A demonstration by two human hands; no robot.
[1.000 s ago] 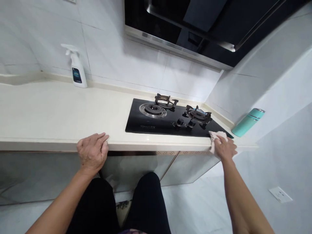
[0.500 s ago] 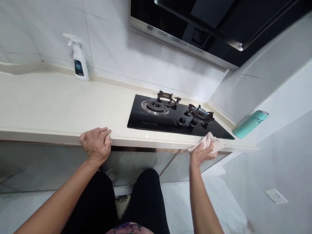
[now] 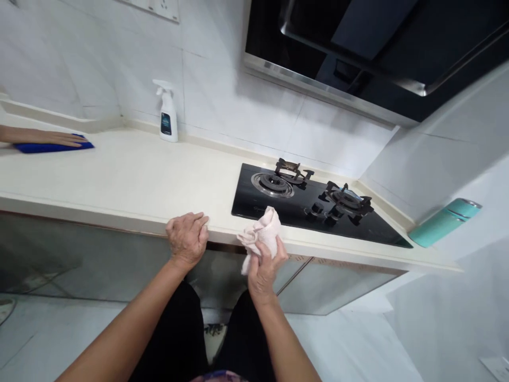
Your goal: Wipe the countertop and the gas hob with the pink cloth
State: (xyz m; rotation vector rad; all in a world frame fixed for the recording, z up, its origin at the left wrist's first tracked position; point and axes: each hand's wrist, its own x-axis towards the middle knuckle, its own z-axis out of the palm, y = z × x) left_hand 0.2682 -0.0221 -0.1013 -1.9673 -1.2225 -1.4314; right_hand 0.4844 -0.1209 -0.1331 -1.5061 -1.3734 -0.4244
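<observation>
My right hand (image 3: 267, 269) grips a bunched pale pink cloth (image 3: 267, 232), lifted at the counter's front edge by the left front corner of the black gas stove (image 3: 286, 217). Part of the cloth sticks up above the fingers. Left of it, my left hand (image 3: 187, 240) is closed over the front edge of the cream countertop (image 3: 119, 183), its fingers curled. What lies under those fingers is hidden.
A white spray bottle (image 3: 168, 118) stands against the tiled wall. At the far left, another person's hand (image 3: 51, 138) lies flat on a blue cloth (image 3: 55, 147). A teal flask (image 3: 445, 223) is right of the stove. A dark range hood (image 3: 358, 63) overhangs.
My right hand has moved left with the cloth, from the stove's right front to its left corner. The view has shifted left; another person's hand on a blue cloth has appeared.
</observation>
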